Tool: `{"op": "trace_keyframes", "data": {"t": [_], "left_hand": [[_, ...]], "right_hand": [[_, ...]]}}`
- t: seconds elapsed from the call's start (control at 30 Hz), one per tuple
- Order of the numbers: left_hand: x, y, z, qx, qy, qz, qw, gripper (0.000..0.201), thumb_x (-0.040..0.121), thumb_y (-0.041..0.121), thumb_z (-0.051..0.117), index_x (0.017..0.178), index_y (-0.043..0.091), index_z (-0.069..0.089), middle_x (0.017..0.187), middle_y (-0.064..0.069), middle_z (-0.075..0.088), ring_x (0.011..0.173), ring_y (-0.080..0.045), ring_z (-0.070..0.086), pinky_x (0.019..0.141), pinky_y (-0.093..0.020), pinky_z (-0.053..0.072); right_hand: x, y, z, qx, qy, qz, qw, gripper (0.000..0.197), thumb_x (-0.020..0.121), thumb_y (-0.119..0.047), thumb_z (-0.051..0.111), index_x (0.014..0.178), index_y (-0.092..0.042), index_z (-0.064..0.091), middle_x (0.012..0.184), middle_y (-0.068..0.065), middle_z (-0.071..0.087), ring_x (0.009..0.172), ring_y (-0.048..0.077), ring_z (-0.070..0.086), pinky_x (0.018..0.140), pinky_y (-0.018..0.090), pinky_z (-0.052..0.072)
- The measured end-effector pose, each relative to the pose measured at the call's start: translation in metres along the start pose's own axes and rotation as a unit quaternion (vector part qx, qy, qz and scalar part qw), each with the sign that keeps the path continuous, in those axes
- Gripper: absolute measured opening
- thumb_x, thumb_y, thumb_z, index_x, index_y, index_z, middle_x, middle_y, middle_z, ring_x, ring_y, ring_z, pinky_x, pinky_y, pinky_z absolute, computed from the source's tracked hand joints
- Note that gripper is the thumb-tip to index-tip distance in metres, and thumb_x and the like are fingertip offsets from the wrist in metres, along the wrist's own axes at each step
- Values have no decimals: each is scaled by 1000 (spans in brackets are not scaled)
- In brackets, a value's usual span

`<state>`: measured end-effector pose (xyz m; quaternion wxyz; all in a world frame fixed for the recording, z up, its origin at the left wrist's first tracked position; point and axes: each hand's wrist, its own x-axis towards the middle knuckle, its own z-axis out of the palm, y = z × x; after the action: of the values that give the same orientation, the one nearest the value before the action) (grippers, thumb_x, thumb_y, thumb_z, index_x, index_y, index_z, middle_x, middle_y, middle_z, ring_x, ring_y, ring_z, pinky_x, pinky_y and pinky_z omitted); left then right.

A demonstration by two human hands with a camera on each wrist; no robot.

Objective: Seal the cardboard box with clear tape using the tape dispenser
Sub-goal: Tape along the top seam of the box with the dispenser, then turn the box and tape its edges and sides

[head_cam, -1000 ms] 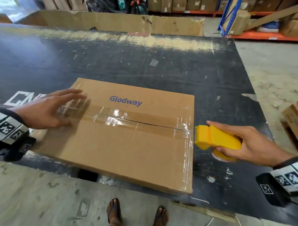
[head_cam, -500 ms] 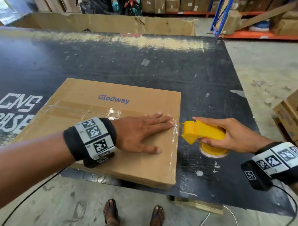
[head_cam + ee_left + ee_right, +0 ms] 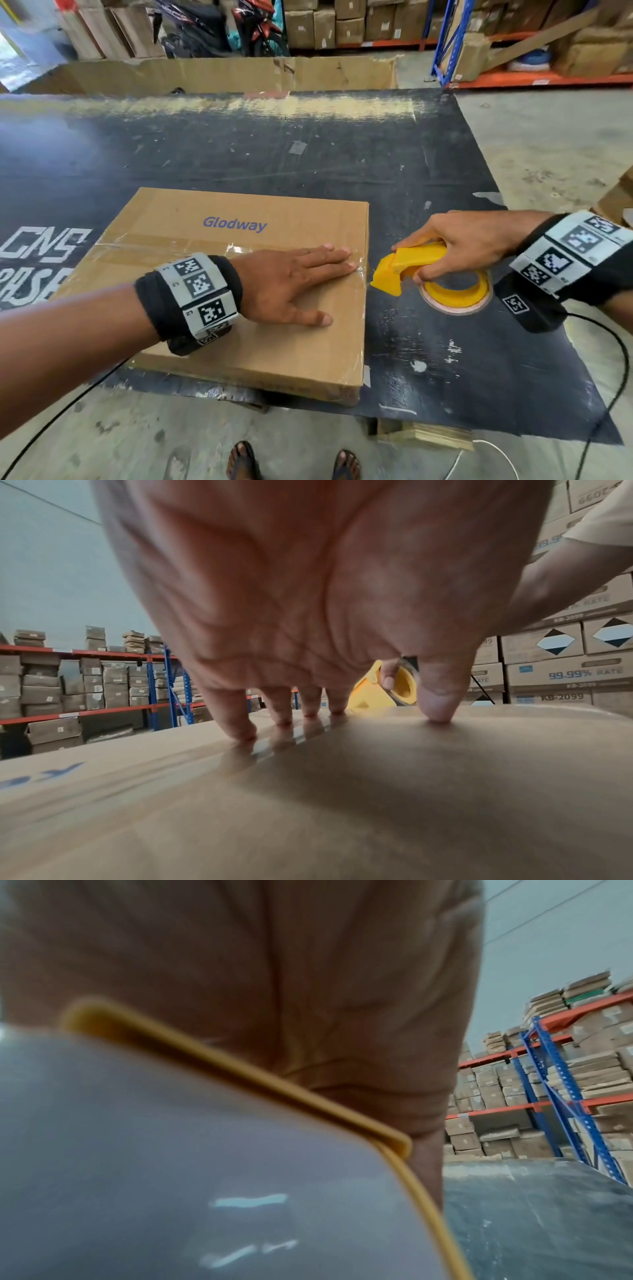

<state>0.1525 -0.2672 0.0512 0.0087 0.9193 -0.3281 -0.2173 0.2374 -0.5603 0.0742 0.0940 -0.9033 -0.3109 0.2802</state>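
The cardboard box [image 3: 246, 291] lies flat near the front edge of the black table [image 3: 342, 154], a strip of clear tape [image 3: 137, 243] running left to right along its top seam, so the long axis of the seal points at the box's right edge. The left hand [image 3: 287, 284] lies on that strip, fingers straight and together, their tips pressing the tape just short of the right edge. Just beyond that edge, apart from the box, the tape dispenser [image 3: 411, 265] sits low over the table, its yellow nose toward the box. The right hand [image 3: 469, 240] curls around its handle. The tape end lies nearer the left hand, so I judge that hand would smooth it down the side.
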Motion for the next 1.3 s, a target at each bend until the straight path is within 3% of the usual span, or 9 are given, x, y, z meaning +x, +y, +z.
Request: {"op": "trace_keyframes", "data": {"t": [0.17, 0.27, 0.43, 0.57, 0.63, 0.73, 0.87, 1.0, 1.3], "left_hand": [[-3, -4, 2, -12, 1, -1, 1000, 88, 95, 67, 47, 164, 38, 2, 173, 19, -6, 159, -2, -4, 122, -19, 2], [-3, -7, 2, -3, 12, -3, 1000, 88, 94, 67, 47, 164, 38, 2, 173, 18, -6, 160, -3, -4, 129, -30, 11], [10, 8, -7, 78, 77, 64, 992, 93, 85, 65, 55, 163, 30, 19, 175, 7, 9, 159, -18, 16, 126, -39, 24], [35, 24, -20, 160, 42, 114, 980, 79, 78, 68, 37, 140, 23, 55, 157, 3, 49, 156, -19, 28, 124, -49, 22], [43, 27, -29, 96, 31, 102, 990, 75, 74, 66, 31, 128, 24, 62, 142, 2, 60, 147, -18, 43, 122, -50, 26], [51, 19, -40, -178, 111, 64, 976, 56, 83, 52, 45, 126, 23, 67, 127, 2, 71, 120, -16, 64, 109, -44, 46], [59, 21, -65, -503, 149, -8, 851, 30, 103, 21, 53, 129, 10, 64, 109, -9, 78, 99, -19, 76, 98, -42, 55], [60, 24, -80, -639, 103, 10, 762, 37, 100, 26, 60, 130, 6, 66, 97, -3, 76, 80, -12, 74, 81, -29, 59], [51, -1, -104, -594, 72, 77, 798, 31, 96, 4, 65, 126, 9, 65, 93, -4, 75, 79, -14, 68, 74, -23, 59]], "right_hand": [[4, 30, 38, -231, -81, 106, 964, 66, 66, -66, 73, 119, -27, 72, 102, -4, 78, 93, 22, 73, 76, 29, 56], [-15, 62, 49, -153, -25, 118, 981, 79, 67, -68, 70, 140, -40, 60, 125, -8, 74, 113, 16, 69, 86, 22, 50], [-27, 56, 25, -60, 91, 76, 991, 76, 70, -71, 72, 141, -53, 54, 132, -15, 70, 116, 17, 66, 89, 26, 47], [-41, 46, 35, 59, 202, 69, 975, 80, 64, -74, 68, 140, -57, 51, 132, -15, 69, 118, 17, 64, 97, 34, 50], [-51, 33, 47, 129, 273, 45, 952, 76, 68, -64, 76, 140, -50, 55, 131, -17, 69, 117, 10, 66, 96, 31, 50], [-64, 12, 70, 245, 400, 11, 883, 65, 76, -43, 82, 136, -37, 59, 126, -17, 70, 112, 6, 67, 93, 31, 53], [-68, -25, 95, 297, 510, -4, 807, 64, 76, -42, 83, 133, -28, 59, 124, -15, 69, 112, 7, 67, 90, 19, 51], [-64, -61, 104, 302, 557, 17, 774, 68, 74, -46, 83, 133, -28, 57, 123, -23, 66, 111, 0, 64, 86, 11, 48], [-55, -118, 103, 280, 616, 84, 731, 74, 74, -53, 80, 138, -29, 54, 121, -26, 62, 104, -4, 62, 77, 9, 49]]}}
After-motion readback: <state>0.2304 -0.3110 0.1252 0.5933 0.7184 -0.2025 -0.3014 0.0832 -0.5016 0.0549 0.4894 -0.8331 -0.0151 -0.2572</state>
